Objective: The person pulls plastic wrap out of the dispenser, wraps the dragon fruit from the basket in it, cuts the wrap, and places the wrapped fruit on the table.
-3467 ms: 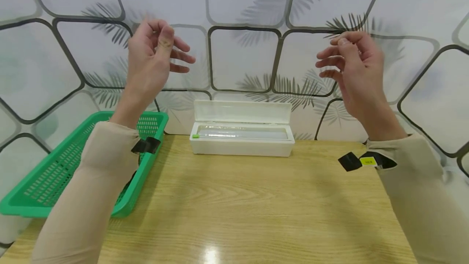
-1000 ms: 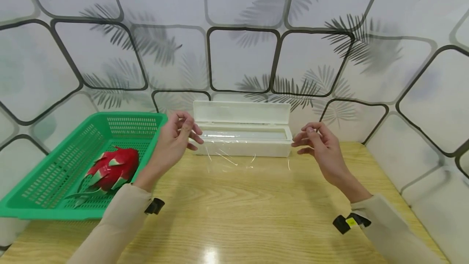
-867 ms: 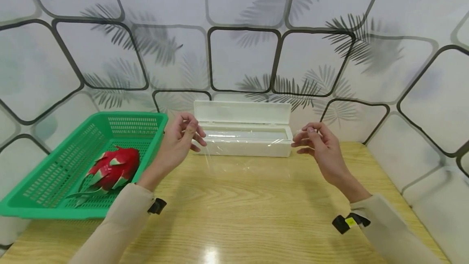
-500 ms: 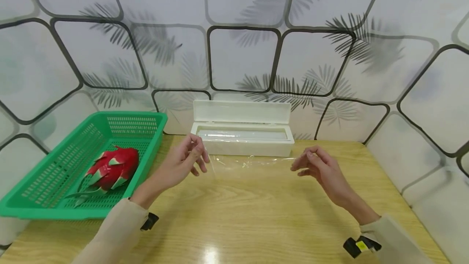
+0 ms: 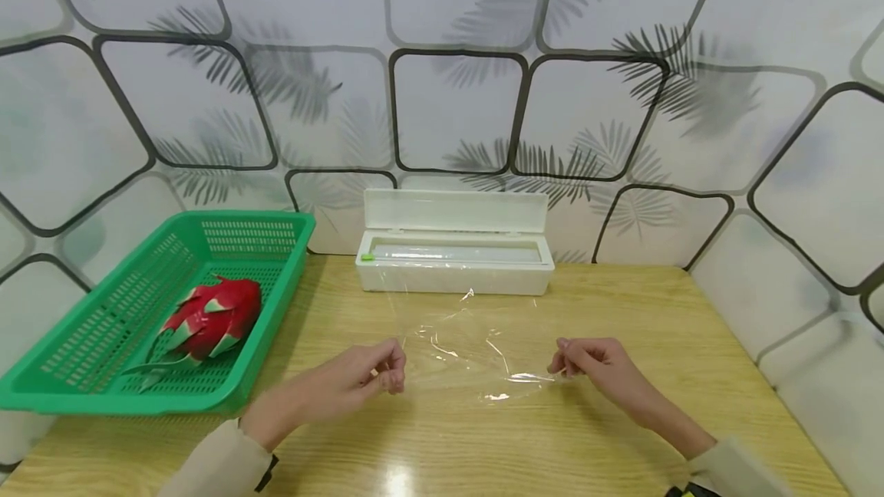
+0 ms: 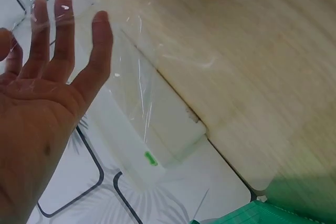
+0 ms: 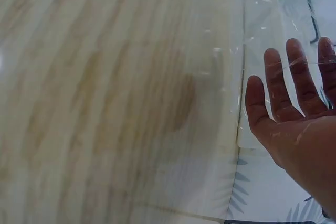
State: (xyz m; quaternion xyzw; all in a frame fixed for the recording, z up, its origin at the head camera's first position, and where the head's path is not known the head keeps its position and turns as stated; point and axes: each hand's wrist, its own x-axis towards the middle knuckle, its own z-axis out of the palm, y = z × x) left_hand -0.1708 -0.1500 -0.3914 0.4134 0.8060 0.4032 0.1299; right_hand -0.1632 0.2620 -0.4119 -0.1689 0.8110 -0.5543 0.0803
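A sheet of clear plastic wrap (image 5: 452,351) stretches between my two hands over the table. My left hand (image 5: 338,382) pinches its near left corner. At the near right corner, the thumb and forefinger of my right hand (image 5: 618,374) grip the film. The sheet runs back to a white wrap dispenser box (image 5: 456,278), whose lid stands raised against the wall and whose roll shows inside. A small green slider (image 5: 367,257) sits at the box's left end. In the left wrist view, film lies across the fingers (image 6: 64,35); in the right wrist view, the other fingers (image 7: 278,87) are spread.
To the left stands a green plastic basket (image 5: 276,320) holding a red dragon fruit (image 5: 221,313). Everything rests on a wood-grain table (image 5: 470,443), with a patterned wall (image 5: 456,113) close behind the box.
From raised in front of the wall, both hands came down to the box, then moved toward the near side. The plastic wrap has been drawn out with them. Basket and box stayed put.
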